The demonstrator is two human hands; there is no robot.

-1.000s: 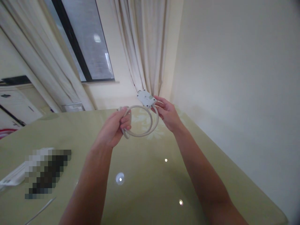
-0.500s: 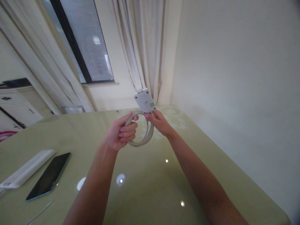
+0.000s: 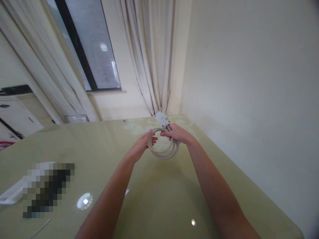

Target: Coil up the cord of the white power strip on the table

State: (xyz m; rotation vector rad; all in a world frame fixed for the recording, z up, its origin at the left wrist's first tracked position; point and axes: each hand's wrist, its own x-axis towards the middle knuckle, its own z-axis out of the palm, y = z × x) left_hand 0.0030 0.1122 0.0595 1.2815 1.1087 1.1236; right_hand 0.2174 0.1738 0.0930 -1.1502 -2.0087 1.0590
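Note:
A whitish cable (image 3: 164, 155) is wound into a round coil of several loops, held above the table. At its top is a flat white block (image 3: 161, 118) with small dark spots at its corners; it looks like the back of a power strip. My right hand (image 3: 178, 133) grips the upper right of the coil, just below the block. On the coil's left side, my left hand (image 3: 142, 145) holds the loops between the thumb and fingers, with the fingertips showing inside the ring.
The glossy greenish table (image 3: 154, 202) reaches the wall (image 3: 249, 99) on the right and the curtain (image 3: 154, 56) at the back. At the left lie a long white object (image 3: 12, 194), a blurred dark flat object (image 3: 51, 191) and a thin white cord (image 3: 41, 228).
Both hands have moved the coil and block away from me and slightly right, lower in height. My left hand's fingers have loosened from a tight fist around the loops.

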